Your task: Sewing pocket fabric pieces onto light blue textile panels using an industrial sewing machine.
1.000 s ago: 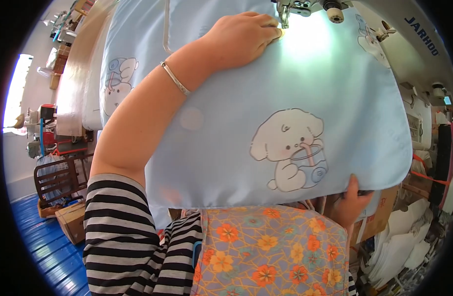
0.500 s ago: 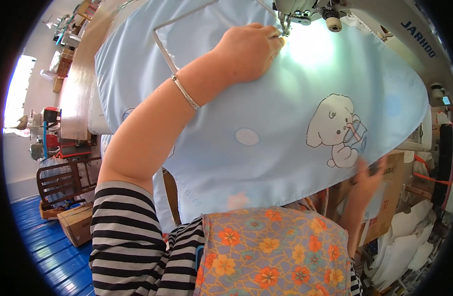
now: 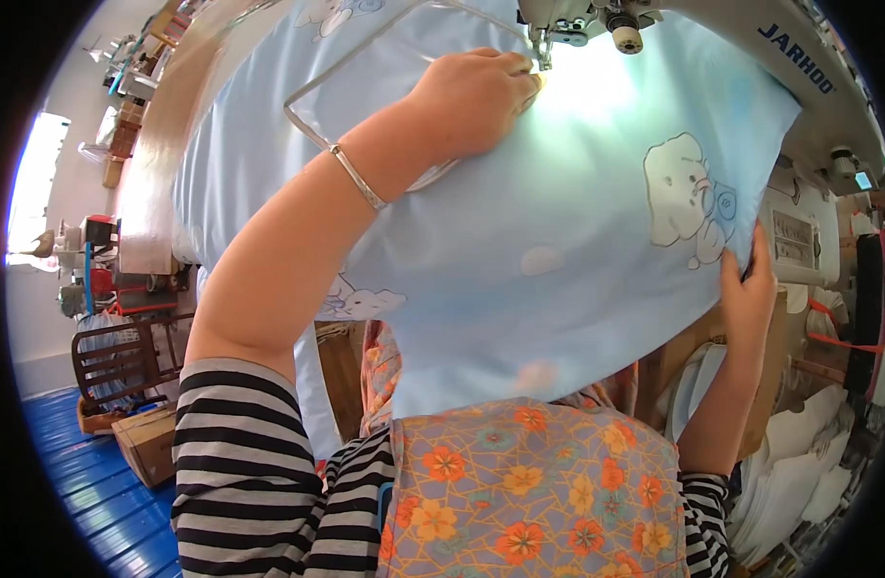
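Light-blue fabric looks softly glossy (white cartoon puppies decorate it).

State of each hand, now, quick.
Left hand: lying on the blue cloth; grip can't be told.
Right hand: closed, holding the blue cloth's edge.

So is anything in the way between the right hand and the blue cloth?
Nothing that I can see. The right hand is right at the edge of the blue cloth, touching it. What is behind the cloth there is hidden.
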The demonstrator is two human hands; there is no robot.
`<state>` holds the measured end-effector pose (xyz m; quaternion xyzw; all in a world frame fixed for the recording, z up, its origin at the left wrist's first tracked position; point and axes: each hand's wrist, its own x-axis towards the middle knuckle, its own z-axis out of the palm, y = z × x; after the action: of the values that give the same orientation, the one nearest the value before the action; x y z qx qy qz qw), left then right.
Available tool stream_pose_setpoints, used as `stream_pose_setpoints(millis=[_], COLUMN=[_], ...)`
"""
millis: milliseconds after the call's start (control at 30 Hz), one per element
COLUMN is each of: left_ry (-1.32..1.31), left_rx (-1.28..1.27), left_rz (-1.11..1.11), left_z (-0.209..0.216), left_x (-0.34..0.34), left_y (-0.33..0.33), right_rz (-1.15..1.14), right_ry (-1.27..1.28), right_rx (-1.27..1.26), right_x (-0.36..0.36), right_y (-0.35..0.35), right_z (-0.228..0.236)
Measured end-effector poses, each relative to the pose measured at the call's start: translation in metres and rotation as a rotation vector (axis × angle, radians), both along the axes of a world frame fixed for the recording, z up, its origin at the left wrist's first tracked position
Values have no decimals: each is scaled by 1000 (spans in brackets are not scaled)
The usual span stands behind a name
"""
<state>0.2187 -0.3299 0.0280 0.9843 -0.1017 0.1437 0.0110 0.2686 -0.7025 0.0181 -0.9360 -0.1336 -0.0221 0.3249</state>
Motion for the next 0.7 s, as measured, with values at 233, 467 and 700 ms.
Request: stream_pose_setpoints(millis=[233,467,700], left_ry=[-17,-135,-141], left_rx=[48,25,21], left_rz=[39,-37,-3], left_z=[-5,-7,-12], left_x=[-1,2,-4], left_y=[2,5,-6], right_rz=[-239,316,43], right_ry=[13,285,337], right_rx=[260,293,484], right_x=[-8,-133,-81], right_y=[2,12,-37], right_z=[-15,-53,-24])
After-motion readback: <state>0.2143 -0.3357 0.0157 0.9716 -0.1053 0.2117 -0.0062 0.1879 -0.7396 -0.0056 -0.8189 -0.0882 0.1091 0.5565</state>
